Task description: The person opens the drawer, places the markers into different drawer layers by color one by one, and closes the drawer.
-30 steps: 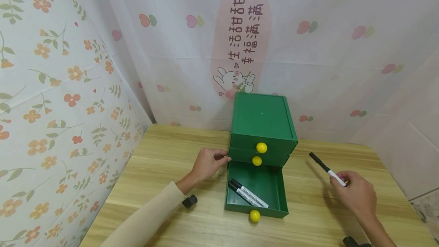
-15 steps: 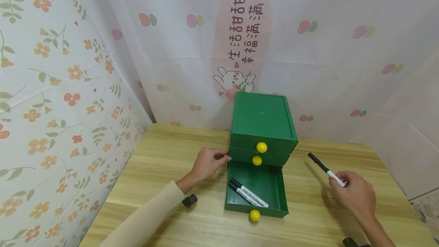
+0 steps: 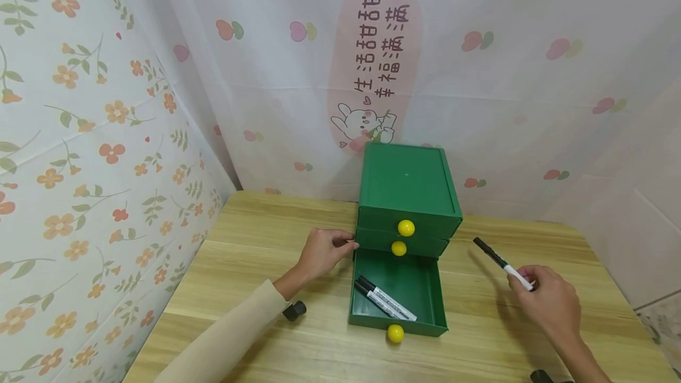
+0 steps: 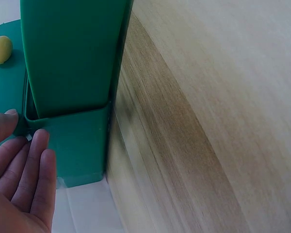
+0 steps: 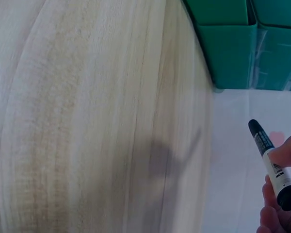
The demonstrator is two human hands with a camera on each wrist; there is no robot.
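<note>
A green desktop drawer cabinet (image 3: 409, 179) with yellow knobs stands near the back of the table. Its bottom drawer (image 3: 438, 294) is pulled out, and two black-capped white markers (image 3: 385, 300) lie slantwise in it. My left hand (image 3: 321, 253) is at the cabinet's left front edge, pinching it with thumb and fingertips, as the left wrist view (image 4: 22, 179) also shows. To the right of the cabinet, my right hand (image 3: 548, 297) holds another black-and-white marker (image 3: 502, 263) by its white end, above the table. Its black cap points up and left, towards the cabinet.
The wooden table (image 3: 250, 235) reaches back to a printed white curtain (image 3: 505, 105). A flowered curtain (image 3: 96, 135) hangs along the left side. The open drawer sticks out towards me, its yellow knob (image 3: 395, 334) at the front.
My right hand has shifted slightly left with the marker, towards the cabinet. The left hand, the open drawer and the markers inside it stay as they were.
</note>
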